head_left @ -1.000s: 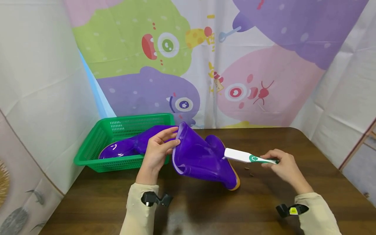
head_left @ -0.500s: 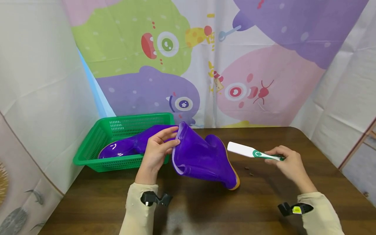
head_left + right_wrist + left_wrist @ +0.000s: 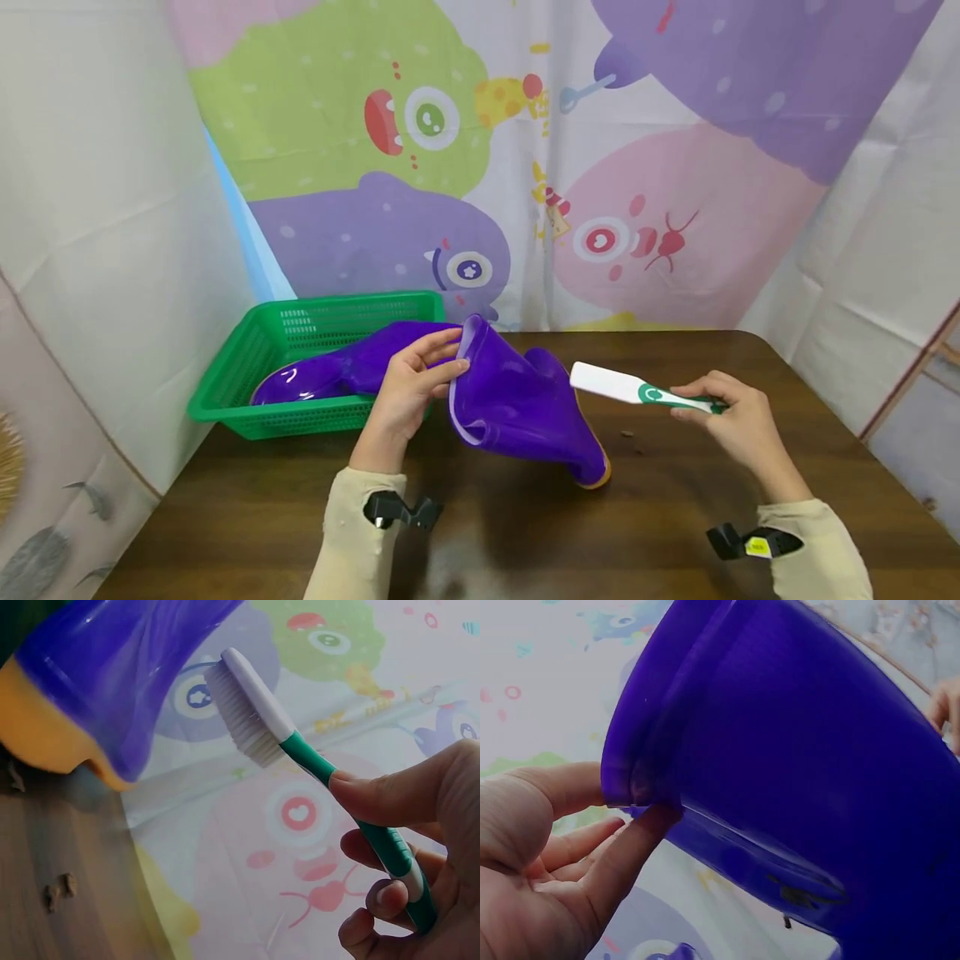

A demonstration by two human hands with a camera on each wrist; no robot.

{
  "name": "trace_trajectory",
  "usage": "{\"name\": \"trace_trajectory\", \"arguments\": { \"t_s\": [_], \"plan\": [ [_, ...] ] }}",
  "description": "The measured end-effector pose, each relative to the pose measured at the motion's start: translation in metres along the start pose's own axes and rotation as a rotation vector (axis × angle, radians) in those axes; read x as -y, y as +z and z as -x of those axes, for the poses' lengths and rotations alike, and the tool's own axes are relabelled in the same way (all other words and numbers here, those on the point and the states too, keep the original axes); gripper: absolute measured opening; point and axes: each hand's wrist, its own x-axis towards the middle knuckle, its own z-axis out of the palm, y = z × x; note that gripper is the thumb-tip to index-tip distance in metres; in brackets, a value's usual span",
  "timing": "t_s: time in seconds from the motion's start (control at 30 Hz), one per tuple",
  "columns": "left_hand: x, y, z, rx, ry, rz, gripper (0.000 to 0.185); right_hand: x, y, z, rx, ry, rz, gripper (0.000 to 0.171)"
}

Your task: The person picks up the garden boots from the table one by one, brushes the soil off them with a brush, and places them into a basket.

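Note:
A purple rain boot (image 3: 517,400) with a yellow sole leans over the table, its opening toward the left. My left hand (image 3: 411,379) pinches the boot's rim between thumb and fingers. Dark dirt (image 3: 802,894) marks the shaft in the left wrist view. My right hand (image 3: 738,421) grips the green-and-white handle of a scrub brush (image 3: 607,383). In the right wrist view its white bristles (image 3: 238,712) show a gap from the boot's heel end (image 3: 97,697). The boot's inside is mostly hidden.
At the back left, a green plastic basket (image 3: 262,421) holds a second purple boot (image 3: 307,379). Small brown crumbs (image 3: 60,892) lie on the wooden table (image 3: 675,533) beside the boot. A cartoon-printed curtain (image 3: 525,208) hangs behind the table.
The brush pulls away from the boot to the right, then comes back slightly left. The boot's rim and my left hand shift a little to the right.

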Motion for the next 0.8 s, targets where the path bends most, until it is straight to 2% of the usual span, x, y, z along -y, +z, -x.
{"name": "trace_trajectory", "arguments": {
  "t_s": [0.1, 0.2, 0.37, 0.57, 0.67, 0.8],
  "plan": [
    [0.003, 0.004, 0.0, -0.002, -0.052, -0.002, 0.045, 0.0, -0.002, 0.0, -0.016, -0.015, -0.012, 0.027],
    [0.004, 0.008, 0.0, 0.039, -0.082, -0.04, 0.046, 0.0, -0.006, 0.0, -0.037, -0.027, -0.019, 0.028],
    [-0.001, 0.014, -0.003, 0.115, -0.095, -0.171, 0.047, -0.001, -0.012, -0.002, -0.054, -0.033, -0.033, 0.028],
    [-0.008, 0.018, -0.007, 0.113, -0.129, -0.29, 0.045, 0.0, -0.017, -0.004, -0.054, -0.015, -0.013, 0.028],
    [-0.009, 0.02, -0.009, 0.128, -0.169, -0.289, 0.046, 0.0, -0.019, -0.004, -0.053, -0.011, -0.013, 0.028],
    [-0.01, 0.024, -0.009, 0.14, -0.269, -0.2, 0.047, 0.001, -0.02, -0.004, -0.054, -0.006, -0.021, 0.028]
  ]
}}
